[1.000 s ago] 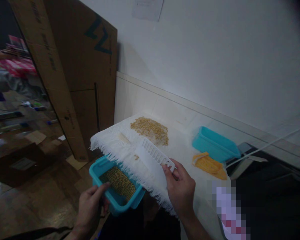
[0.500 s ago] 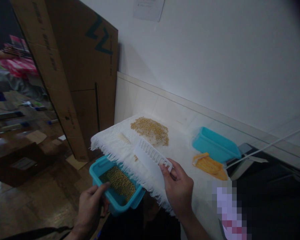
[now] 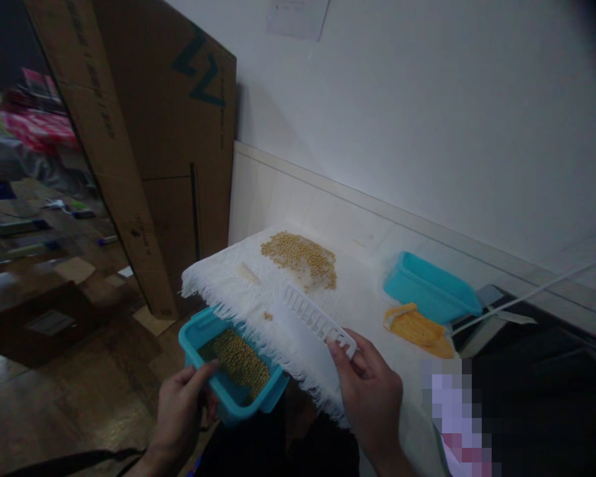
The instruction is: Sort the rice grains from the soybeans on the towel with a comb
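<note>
Between right-hand fingers (image 3: 344,363) lies one end of a white tool (image 3: 304,324).

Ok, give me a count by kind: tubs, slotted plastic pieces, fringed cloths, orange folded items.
Turquoise tubs: 2 (one in left hand)
White slotted piece: 1 (in right hand)
Fringed white cloth: 1
Orange folded item: 1
Total: 5

The held tub (image 3: 242,408) and the slotted tool (image 3: 305,324) are smooth plastic; the white cloth (image 3: 211,277) is rough-woven, fringed; the tall box (image 3: 166,126) matt cardboard; the floor (image 3: 92,411), dim and blurred, perhaps glossy wood.
</note>
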The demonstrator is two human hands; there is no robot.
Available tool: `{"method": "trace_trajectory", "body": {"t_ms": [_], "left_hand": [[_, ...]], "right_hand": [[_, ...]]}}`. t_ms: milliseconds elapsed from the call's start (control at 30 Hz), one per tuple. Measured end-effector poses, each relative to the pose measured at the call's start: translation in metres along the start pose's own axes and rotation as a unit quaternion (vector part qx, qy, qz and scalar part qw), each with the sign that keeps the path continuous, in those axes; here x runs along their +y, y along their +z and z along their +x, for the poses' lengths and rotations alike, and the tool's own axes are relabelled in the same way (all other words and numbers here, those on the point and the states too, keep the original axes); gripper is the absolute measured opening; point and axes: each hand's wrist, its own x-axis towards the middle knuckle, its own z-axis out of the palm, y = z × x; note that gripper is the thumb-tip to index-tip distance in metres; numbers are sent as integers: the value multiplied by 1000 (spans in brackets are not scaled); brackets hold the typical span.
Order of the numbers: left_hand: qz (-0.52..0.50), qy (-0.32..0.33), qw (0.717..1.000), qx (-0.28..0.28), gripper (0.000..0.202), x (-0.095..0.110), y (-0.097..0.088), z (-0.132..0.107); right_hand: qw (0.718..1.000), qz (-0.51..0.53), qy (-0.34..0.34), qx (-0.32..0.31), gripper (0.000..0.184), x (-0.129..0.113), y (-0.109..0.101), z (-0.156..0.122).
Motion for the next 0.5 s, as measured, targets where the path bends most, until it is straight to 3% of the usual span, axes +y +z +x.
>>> {"method": "trace_trajectory", "body": {"t_ms": [500], "left_hand": [[15, 5, 1000, 1, 42, 8, 1, 0]], "right_hand": [[999, 37, 7, -16, 33, -1, -1, -11]]}}
